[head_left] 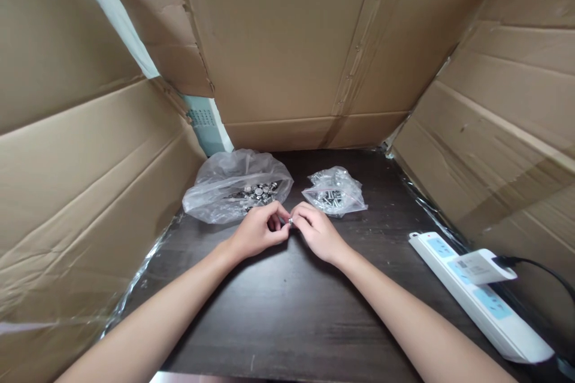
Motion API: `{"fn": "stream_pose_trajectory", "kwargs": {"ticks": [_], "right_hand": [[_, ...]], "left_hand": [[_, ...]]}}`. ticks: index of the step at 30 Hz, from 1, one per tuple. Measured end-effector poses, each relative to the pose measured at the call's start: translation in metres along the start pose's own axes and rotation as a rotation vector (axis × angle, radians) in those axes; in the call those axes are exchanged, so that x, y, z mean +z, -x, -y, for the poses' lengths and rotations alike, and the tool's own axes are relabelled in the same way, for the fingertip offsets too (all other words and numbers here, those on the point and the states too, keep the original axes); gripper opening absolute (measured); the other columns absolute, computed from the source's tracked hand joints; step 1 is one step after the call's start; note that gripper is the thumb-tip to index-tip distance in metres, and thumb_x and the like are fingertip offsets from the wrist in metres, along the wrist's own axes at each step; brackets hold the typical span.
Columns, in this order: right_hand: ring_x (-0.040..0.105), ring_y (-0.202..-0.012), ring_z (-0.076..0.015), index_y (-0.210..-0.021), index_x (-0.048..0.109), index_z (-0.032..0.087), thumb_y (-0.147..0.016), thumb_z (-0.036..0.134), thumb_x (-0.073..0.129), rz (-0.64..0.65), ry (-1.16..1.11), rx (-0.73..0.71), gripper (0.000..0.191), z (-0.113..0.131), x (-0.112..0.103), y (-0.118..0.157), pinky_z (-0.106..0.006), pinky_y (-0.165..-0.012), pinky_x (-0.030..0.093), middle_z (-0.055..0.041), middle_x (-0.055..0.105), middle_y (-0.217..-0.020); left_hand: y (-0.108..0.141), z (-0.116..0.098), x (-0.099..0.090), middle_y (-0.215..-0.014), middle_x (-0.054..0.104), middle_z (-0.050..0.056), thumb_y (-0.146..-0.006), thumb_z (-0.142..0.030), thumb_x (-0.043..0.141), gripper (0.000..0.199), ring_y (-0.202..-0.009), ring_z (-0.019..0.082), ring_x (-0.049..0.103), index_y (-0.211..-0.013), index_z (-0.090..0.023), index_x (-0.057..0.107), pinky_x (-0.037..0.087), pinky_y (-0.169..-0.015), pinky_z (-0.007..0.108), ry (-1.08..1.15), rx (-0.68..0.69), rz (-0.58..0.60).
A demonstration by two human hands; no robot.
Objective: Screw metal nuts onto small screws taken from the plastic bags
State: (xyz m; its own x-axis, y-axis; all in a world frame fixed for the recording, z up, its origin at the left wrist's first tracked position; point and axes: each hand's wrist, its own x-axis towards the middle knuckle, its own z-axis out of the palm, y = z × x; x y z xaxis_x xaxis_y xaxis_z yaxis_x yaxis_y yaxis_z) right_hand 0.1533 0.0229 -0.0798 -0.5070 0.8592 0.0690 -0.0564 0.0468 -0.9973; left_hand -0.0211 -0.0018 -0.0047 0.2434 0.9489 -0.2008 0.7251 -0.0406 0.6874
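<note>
At the far left, the dark table is bordered by a creased cardboard wall, with clear tape seen along its lower edge. Farther in, a pale blue-green panel with rows of small holes is left exposed beside the back cardboard. In front of it, a loose plastic bag is set down with its mouth spread, and shiny metal parts, some round-headed, are heaped inside. The bag's near edge is partly covered by the left hand, whose thumb and index finger are pinched on a small metal piece. The piece is held just above the table, between the two hands, and is mostly hidden by fingertips. From the other side it is gripped by the closed fingertips of the right hand. Just behind that hand, a clear zip bag is filled with metal screws. Farther right, a white power strip with light blue socket faces is partly covered by a plugged-in white adapter, on which grey print and a dark square are seen, too small to be read. A black cable is run from the adapter toward the right cardboard wall.
</note>
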Motion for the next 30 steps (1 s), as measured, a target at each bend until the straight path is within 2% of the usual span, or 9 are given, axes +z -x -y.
{"fn": "stream_pose_trajectory", "kwargs": {"ticks": [6,13,23,30], "right_hand": [[0.054,-0.077,-0.0173,-0.071,0.053,0.020,-0.099,0.028,0.044,-0.017,0.024,0.022,0.031,0.0035,-0.0009,0.0011,-0.031,-0.075,0.042,-0.0026,0.055,-0.079],[0.053,-0.080,-0.0178,-0.077,0.053,0.021,-0.092,0.022,0.049,-0.003,-0.003,0.025,0.016,0.0069,-0.0020,0.0019,-0.031,-0.077,0.041,-0.0016,0.056,-0.082],[0.054,-0.080,-0.0171,-0.073,0.057,0.019,-0.099,0.022,0.046,0.022,0.026,-0.013,0.028,0.0028,0.0003,0.0014,-0.031,-0.076,0.042,-0.0034,0.057,-0.084],[0.055,-0.081,-0.0174,-0.083,0.058,0.020,-0.094,0.020,0.050,-0.003,0.015,0.009,0.014,0.0048,-0.0008,0.0025,-0.031,-0.077,0.041,-0.0021,0.058,-0.086]], "left_hand": [[-0.0012,-0.0013,0.0000,-0.074,0.067,-0.001,-0.080,-0.017,0.065,0.010,-0.063,0.011,0.060,-0.090,-0.017,0.065,0.047,-0.060,0.021,0.013,0.005,-0.011],[-0.0008,-0.0009,0.0004,-0.075,0.066,-0.002,-0.078,-0.016,0.066,0.011,-0.064,0.011,0.060,-0.088,-0.018,0.061,0.046,-0.060,0.020,0.002,0.017,-0.048],[-0.0007,-0.0011,0.0009,-0.074,0.065,-0.002,-0.077,-0.014,0.064,0.010,-0.063,0.010,0.060,-0.086,-0.017,0.060,0.046,-0.060,0.020,0.011,0.026,-0.031],[-0.0016,-0.0018,0.0019,-0.073,0.063,-0.002,-0.077,-0.017,0.064,0.011,-0.062,0.011,0.060,-0.086,-0.018,0.059,0.047,-0.058,0.021,0.025,0.018,-0.053]]}}
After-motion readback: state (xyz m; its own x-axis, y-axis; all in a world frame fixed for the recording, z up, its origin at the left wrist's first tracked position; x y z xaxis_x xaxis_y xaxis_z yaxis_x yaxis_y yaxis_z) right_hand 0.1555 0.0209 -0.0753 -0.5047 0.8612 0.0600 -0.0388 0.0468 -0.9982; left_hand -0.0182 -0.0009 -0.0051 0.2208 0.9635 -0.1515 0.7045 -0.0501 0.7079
